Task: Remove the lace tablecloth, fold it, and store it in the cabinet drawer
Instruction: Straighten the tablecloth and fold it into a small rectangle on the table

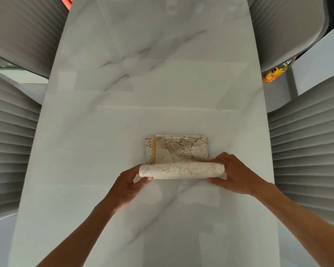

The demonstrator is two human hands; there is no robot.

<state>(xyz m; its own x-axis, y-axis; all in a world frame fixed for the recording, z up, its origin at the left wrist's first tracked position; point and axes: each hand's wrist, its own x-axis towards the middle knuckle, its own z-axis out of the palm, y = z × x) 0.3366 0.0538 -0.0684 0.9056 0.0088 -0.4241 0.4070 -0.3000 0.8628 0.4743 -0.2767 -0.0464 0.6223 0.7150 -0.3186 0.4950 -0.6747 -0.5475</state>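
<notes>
Two steps look mostly done: the cloth [176,149] is off the table [143,74] and folded small, lower centre of frame. You still have the last fold and the drawer, which isn't in view. Your left hand [127,185] and right hand [233,175] pinch the near edge's ends, raised and rolled over.
</notes>
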